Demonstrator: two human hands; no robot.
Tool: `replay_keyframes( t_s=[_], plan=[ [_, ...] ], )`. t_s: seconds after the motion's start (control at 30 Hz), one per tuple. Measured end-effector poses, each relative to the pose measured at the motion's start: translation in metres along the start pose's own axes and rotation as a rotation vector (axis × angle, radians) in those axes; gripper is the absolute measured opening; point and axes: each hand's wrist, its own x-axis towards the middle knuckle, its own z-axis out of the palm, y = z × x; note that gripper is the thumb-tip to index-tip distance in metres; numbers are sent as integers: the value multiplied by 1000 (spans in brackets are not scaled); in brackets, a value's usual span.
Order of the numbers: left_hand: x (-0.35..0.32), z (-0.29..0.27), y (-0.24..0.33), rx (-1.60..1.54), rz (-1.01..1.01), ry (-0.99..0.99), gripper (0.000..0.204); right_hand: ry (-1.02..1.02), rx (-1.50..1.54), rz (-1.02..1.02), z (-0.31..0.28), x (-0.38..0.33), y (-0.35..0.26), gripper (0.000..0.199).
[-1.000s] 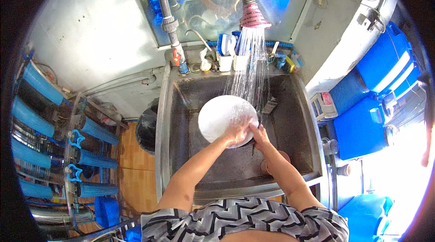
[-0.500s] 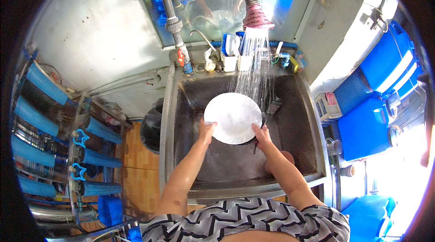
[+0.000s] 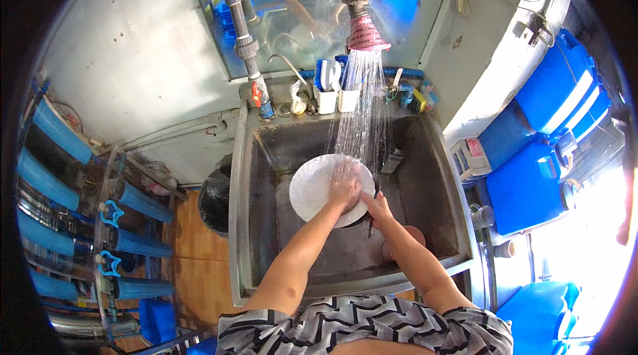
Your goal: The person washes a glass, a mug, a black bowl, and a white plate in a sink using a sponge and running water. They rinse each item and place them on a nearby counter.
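A round white plate (image 3: pixel 318 189) is held over the steel sink (image 3: pixel 242 222) under a spray of water (image 3: pixel 362 109) from a pink shower head (image 3: pixel 366 35). My left hand (image 3: pixel 345 185) lies flat on the plate's face, in the falling water. My right hand (image 3: pixel 377 207) grips the plate's lower right rim with thumb and fingers.
A brownish bowl (image 3: pixel 409 239) sits in the sink at the right. White cups with brushes (image 3: pixel 335 96) stand on the back ledge beside a grey pipe (image 3: pixel 247 49). Blue water jugs (image 3: pixel 545 136) are stacked at the right, blue filter tubes (image 3: pixel 60 176) at the left, a black bin (image 3: pixel 216 199) beside the sink.
My left hand has moved from the plate's left rim onto its face under the water. The plate sits slightly lower and more to the left.
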Motion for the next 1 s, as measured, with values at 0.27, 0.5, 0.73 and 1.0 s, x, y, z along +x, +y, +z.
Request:
replay_keyframes(
  t_s=[0.27,0.5,0.73,1.0],
  plan=[
    [-79,-52,-12,91,188,-419,54,32,118,-134,-32,15,-7,42],
    [-56,-52,-87,-1321,-871,78,63,-18,199,-6,-13,12,3,41],
    [-12,-83,-62,-1324,-839,217,35,-20,-152,115,-27,28,22,47],
    [17,-122,9,-180,-84,-48,39,76,-1078,-120,-70,30,26,40]
  ],
)
